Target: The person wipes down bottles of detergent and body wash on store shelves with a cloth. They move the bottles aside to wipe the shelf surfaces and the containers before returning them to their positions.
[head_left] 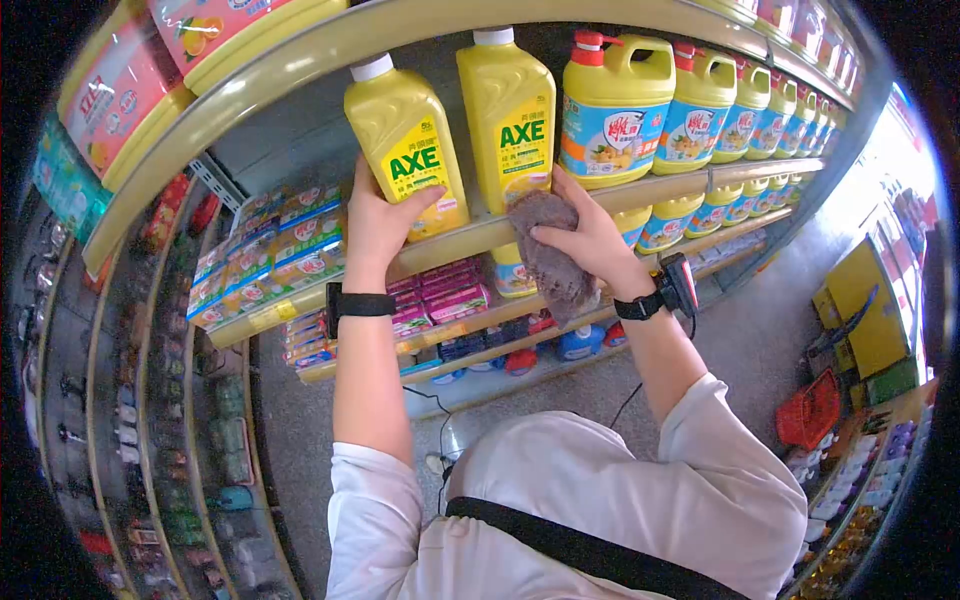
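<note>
My left hand (385, 220) is wrapped round the lower part of a yellow AXE dish soap bottle (400, 120) with a white cap. The bottle leans to the left at the shelf's front edge. Beside it a second yellow AXE bottle (508, 100) stands nearly upright. My right hand (590, 235) grips a fuzzy grey-brown cloth (555, 265), thumb on top. The cloth is bunched against the base of the second bottle, covering its lower corner; some of my right fingers are hidden behind the cloth and bottle.
Right of the AXE bottles runs a row of yellow jugs (618, 110) with red pump tops. Flat packs (270, 250) lie left on the same shelf (445, 248). More goods fill lower shelves. A red basket (808, 410) is at the right, near the floor (745, 340).
</note>
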The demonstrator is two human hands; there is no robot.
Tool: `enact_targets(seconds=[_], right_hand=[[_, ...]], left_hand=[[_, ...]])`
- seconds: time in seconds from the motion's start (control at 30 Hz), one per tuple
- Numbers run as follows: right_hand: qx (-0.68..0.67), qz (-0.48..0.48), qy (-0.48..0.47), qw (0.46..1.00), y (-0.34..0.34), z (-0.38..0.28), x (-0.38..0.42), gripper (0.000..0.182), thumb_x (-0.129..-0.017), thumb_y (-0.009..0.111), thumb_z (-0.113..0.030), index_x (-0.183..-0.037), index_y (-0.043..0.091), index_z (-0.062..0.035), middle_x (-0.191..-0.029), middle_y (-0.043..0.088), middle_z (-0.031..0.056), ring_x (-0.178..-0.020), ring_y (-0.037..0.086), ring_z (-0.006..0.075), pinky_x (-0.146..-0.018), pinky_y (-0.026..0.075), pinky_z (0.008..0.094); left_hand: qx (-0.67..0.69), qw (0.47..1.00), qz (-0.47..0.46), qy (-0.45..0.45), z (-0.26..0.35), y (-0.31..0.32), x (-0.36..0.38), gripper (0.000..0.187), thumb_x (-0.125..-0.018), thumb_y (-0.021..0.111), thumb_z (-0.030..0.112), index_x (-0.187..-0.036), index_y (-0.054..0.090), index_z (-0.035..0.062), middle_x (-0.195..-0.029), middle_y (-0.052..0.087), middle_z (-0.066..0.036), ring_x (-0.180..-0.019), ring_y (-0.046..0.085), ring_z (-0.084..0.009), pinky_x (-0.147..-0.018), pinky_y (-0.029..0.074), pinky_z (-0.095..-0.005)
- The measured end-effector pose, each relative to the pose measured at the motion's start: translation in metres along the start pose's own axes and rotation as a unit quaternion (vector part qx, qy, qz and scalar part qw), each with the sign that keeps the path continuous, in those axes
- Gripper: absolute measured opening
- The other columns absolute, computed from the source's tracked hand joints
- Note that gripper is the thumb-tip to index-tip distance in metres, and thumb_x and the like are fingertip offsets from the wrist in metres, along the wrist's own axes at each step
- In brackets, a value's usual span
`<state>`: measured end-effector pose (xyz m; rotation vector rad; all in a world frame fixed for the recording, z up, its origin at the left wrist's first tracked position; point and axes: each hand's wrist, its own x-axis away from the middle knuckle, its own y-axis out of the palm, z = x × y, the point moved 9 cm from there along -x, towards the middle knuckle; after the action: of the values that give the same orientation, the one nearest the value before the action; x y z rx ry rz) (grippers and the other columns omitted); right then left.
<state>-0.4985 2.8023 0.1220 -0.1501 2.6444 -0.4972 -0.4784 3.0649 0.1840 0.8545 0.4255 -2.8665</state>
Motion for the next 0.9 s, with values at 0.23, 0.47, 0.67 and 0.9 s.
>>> enact_targets(seconds=[0.23, 0.47, 0.67, 0.9], right_hand=[[0.026, -0.041, 0.035, 0.998, -0.008, 0.003, -0.006, 0.083, -0.077, 0.075, -0.010, -0.147, 0.032, 0.0023, -0.133, 0.055, 0.0159, -0.123, 0.052, 0.0214, -0.104, 0.040, 0.0330], [-0.040, -0.062, 0.013, 0.997, -0.004, 0.000, -0.003, 0.086, -0.077, 0.076, -0.011, -0.148, 0.031, 0.0004, -0.138, 0.051, 0.0182, -0.127, 0.050, 0.0238, -0.107, 0.038, 0.0347], [-0.021, -0.061, 0.035, 0.997, -0.004, 0.002, 0.006, 0.087, -0.077, 0.076, -0.012, -0.149, 0.029, 0.0009, -0.140, 0.050, 0.0206, -0.130, 0.048, 0.0256, -0.108, 0.036, 0.0340], [-0.030, -0.063, 0.035, 0.997, 0.001, 0.006, 0.001, 0.092, -0.074, 0.079, -0.012, -0.149, 0.028, 0.0017, -0.140, 0.049, 0.0221, -0.131, 0.048, 0.0280, -0.109, 0.038, 0.0361]], left_hand=[[-0.032, 0.999, -0.013, -0.029, -0.026, 0.001, 0.004, 0.077, -0.068, 0.087, 0.014, -0.132, 0.045, 0.0033, -0.119, 0.064, -0.014, -0.107, 0.063, -0.0223, -0.091, 0.051, -0.0354], [-0.025, 1.000, 0.009, -0.010, -0.007, 0.002, 0.011, 0.077, -0.070, 0.084, 0.012, -0.135, 0.043, 0.0039, -0.125, 0.061, -0.017, -0.114, 0.061, -0.0249, -0.094, 0.049, -0.0365], [-0.243, 0.883, 0.176, 0.361, 0.102, 0.020, 0.079, 0.052, -0.073, 0.073, 0.011, -0.121, 0.055, 0.0023, -0.115, 0.053, -0.019, -0.108, 0.051, -0.0373, -0.095, 0.041, -0.0473], [-0.320, 0.897, 0.096, 0.289, 0.189, 0.083, -0.003, 0.060, -0.074, 0.073, 0.021, -0.128, 0.050, 0.0064, -0.123, 0.046, -0.024, -0.110, 0.049, -0.0403, -0.092, 0.043, -0.0486]])
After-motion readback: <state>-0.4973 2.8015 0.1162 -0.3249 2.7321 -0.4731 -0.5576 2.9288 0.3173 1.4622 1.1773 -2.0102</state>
